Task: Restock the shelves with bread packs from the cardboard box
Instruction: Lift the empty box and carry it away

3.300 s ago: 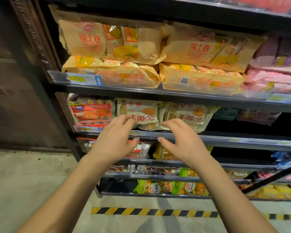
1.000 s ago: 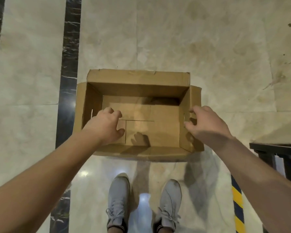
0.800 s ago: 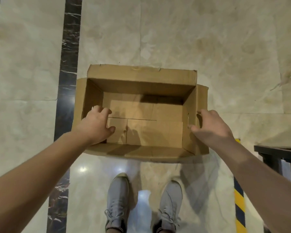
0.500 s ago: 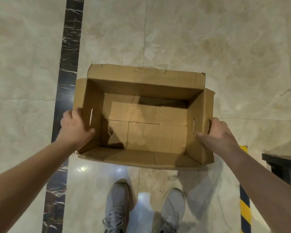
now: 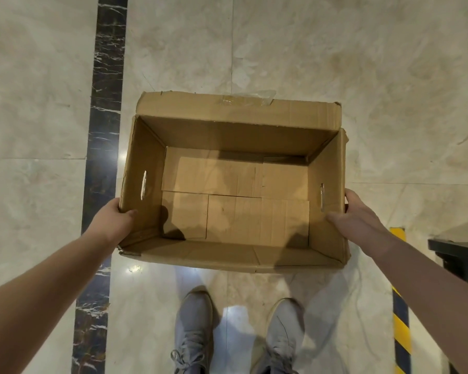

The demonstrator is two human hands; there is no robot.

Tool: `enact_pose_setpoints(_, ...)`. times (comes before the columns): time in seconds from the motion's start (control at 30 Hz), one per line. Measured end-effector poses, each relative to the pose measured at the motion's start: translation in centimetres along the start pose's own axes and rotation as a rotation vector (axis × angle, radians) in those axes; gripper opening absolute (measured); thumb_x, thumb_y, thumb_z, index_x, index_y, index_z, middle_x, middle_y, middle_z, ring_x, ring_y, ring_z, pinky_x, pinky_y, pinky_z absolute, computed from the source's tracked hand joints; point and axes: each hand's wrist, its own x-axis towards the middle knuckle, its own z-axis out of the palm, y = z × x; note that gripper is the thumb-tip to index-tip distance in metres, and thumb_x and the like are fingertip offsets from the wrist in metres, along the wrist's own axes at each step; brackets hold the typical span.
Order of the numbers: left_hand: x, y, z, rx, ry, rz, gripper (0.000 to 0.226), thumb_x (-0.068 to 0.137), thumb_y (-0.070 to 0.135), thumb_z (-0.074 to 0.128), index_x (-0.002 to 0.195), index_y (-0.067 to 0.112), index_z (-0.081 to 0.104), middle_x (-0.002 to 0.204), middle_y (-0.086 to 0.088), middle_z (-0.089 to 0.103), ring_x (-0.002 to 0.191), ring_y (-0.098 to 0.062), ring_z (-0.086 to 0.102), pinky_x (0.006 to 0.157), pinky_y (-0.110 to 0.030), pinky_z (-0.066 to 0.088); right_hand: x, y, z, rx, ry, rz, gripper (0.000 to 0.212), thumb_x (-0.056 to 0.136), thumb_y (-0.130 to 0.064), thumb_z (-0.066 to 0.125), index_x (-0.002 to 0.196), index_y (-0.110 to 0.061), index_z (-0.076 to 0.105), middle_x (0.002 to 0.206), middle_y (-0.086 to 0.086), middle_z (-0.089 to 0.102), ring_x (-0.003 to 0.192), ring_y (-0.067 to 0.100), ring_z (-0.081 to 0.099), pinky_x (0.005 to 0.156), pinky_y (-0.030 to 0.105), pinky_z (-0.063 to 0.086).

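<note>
While gripped at both side walls, open brown cardboard box is just ahead of grey lace-up shoes; left hand clasps left wall, right hand clasps right wall, thumbs inside.

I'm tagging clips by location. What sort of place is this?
Likely a shop or mall interior: polished stone floor tiles with a dark inlaid strip, yellow-black hazard tape beside a black metal fixture at the right edge, and an empty cardboard box.

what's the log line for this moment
cardboard box: open, empty | left hand: grips left wall | right hand: grips right wall
</note>
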Motion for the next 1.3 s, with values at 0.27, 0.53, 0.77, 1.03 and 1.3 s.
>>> enact_pose_setpoints(0.27,-7.6,3.2,-7.3,-0.144,0.054,0.06,0.037,0.105,0.03,0.049,0.14,0.019,0.053,0.128,-0.015,0.063,0.116,-0.041,0.059,0.104,-0.061,0.047,-8.2,-5.1,-7.3,0.209,0.079,-0.087,0.052,0.102,-0.036,0.057,0.15,-0.041,0.039,0.123,-0.005,0.061,0.11,0.028,0.06,0.098,0.041,0.05)
enact_pose_setpoints(0.53,-21.9,10.3,-19.7,-0.274,0.121,0.23,0.036,0.103,0.04,0.055,0.135,0.025,0.058,0.125,-0.008,0.065,0.112,-0.034,0.061,0.098,-0.052,0.052,-22.0,-12.6,-19.4,0.399,0.213,-0.219,0.058,0.098,-0.031,0.06,0.148,-0.054,0.041,0.122,-0.009,0.062,0.102,0.019,0.063,0.09,0.037,0.051)
enact_pose_setpoints(0.77,-39.1,13.8,-33.6,-0.281,0.195,0.402,0.039,0.094,0.058,0.061,0.121,0.032,0.068,0.115,0.001,0.072,0.105,-0.027,0.068,0.091,-0.047,0.057,-38.9,-18.7,-31.1,0.343,0.276,-0.369,0.056,0.098,-0.036,0.06,0.151,-0.042,0.043,0.125,-0.007,0.057,0.092,0.012,0.057,0.081,0.035,0.048)
enact_pose_setpoints(1.03,-55.5,13.4,-46.0,-0.268,0.342,0.483,0.045,0.094,0.059,0.059,0.137,0.046,0.054,0.132,0.001,0.065,0.107,-0.025,0.061,0.097,-0.051,0.052,-56.8,-23.6,-40.5,0.299,0.382,-0.49,0.061,0.098,-0.032,0.059,0.154,-0.044,0.038,0.136,0.0,0.058,0.102,0.024,0.06,0.089,0.04,0.054)
enact_pose_setpoints(1.3,-63.1,8.6,-53.1,-0.323,0.414,0.5,0.05,0.097,0.05,0.06,0.144,0.039,0.052,0.133,-0.005,0.065,0.116,-0.032,0.065,0.1,-0.054,0.054,-65.8,-26.6,-41.1,0.292,0.338,-0.706,0.065,0.095,-0.028,0.064,0.153,-0.043,0.038,0.145,-0.005,0.054,0.118,0.021,0.057,0.096,0.045,0.053)
